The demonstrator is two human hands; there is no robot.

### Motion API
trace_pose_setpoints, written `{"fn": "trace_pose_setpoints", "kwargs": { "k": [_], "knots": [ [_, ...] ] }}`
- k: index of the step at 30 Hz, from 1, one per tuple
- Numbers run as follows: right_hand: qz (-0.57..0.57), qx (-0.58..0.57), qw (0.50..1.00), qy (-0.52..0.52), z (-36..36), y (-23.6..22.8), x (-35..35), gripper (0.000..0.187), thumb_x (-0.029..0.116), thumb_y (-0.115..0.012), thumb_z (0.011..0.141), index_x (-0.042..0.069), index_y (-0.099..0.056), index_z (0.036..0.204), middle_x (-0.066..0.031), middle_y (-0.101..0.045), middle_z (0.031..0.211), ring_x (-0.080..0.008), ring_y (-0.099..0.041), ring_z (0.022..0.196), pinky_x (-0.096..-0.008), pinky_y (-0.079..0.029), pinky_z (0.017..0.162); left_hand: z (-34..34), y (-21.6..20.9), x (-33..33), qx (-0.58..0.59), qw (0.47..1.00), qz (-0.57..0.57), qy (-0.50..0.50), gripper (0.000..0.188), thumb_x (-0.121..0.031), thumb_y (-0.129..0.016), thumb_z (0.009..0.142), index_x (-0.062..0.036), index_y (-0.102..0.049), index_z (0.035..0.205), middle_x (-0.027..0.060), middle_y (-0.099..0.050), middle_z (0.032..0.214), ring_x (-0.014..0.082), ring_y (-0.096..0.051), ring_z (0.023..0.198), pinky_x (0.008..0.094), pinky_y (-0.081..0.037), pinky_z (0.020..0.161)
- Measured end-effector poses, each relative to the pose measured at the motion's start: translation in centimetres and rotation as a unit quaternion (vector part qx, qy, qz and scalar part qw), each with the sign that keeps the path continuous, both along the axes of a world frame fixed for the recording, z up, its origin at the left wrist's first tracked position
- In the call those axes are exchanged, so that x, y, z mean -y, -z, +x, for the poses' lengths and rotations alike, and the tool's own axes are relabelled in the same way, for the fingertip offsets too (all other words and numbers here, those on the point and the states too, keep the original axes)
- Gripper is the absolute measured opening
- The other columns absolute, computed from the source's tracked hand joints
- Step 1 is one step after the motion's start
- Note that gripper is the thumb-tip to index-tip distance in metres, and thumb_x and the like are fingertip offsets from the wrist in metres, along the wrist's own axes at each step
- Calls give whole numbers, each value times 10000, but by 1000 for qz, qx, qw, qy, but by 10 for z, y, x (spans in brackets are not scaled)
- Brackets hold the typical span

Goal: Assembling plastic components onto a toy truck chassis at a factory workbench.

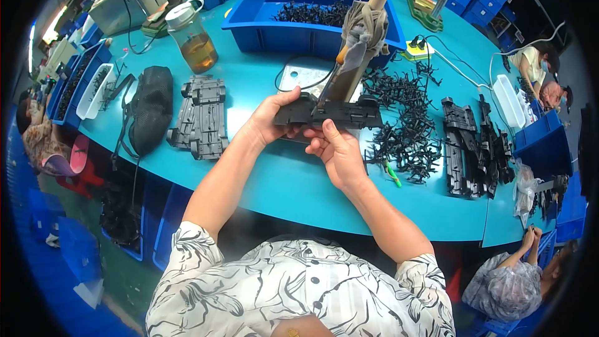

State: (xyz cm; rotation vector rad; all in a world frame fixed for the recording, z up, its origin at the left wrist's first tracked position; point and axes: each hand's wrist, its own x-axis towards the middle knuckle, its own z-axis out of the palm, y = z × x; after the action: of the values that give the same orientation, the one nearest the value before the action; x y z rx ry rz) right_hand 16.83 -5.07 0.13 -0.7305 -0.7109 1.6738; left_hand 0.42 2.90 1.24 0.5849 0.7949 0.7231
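A flat dark grey plastic part [337, 114], long and ribbed, hangs level above the teal table [287, 181]. My left hand [269, 120] grips its left end with the thumb on top. My right hand [336, 150] holds it from below near the middle. Just behind the part stands a cloth-wrapped upright tool [359, 43] with a cable, over a small metal plate [304, 77]. A loose heap of small black plastic pieces [405, 122] lies right of my hands.
Stacks of the same dark parts lie at left [201, 117] and at right [471, 146]. A blue bin [293, 15] holds black pieces behind. A jar of amber liquid [193, 36] and a black pouch [150, 109] sit at left. Other people work at the table's edges.
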Motion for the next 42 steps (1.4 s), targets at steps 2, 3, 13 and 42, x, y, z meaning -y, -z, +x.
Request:
{"fn": "trace_pose_setpoints", "kwargs": {
  "k": [2, 3, 13, 42],
  "knots": [
    [-45, -25, 999, 2, 3, 5, 3, 348, 324, -552, 917, -11, -575, 1010, -99, -620, 890, -110, -555, 689, -298, -518, 671, -1, -1, 4, -8, 1000, 9, 24, 426, -455, -494, 900, -49, -596, 979, 92, -645, 749, 163, -568, 510, 234, -348, 377],
    [-64, -34, 997, 1, 4, 5, 5, 347, 323, -557, 915, -14, -574, 995, -94, -618, 879, -108, -555, 683, -297, -521, 672, 0, -2, 8, -24, 999, 18, 25, 421, -451, -495, 900, -52, -595, 987, 97, -650, 767, 173, -582, 542, 242, -366, 392],
    [-117, 61, 991, -13, 14, -12, 58, 268, 233, -550, 925, -30, -598, 907, -93, -633, 865, -111, -568, 682, -284, -503, 668, -7, -4, 67, -44, 997, -4, 67, 462, -476, -490, 899, -49, -579, 1054, 111, -654, 895, 209, -632, 720, 312, -470, 508],
    [51, 290, 939, 176, 38, -15, 141, 67, 59, -595, 876, 2, -563, 861, 4, -557, 765, -48, -480, 723, -192, -381, 637, 53, 2, 174, 141, 986, 50, -72, 119, -94, -557, 891, -23, -545, 986, 69, -618, 962, 139, -600, 874, 285, -490, 803]
  ]
}}
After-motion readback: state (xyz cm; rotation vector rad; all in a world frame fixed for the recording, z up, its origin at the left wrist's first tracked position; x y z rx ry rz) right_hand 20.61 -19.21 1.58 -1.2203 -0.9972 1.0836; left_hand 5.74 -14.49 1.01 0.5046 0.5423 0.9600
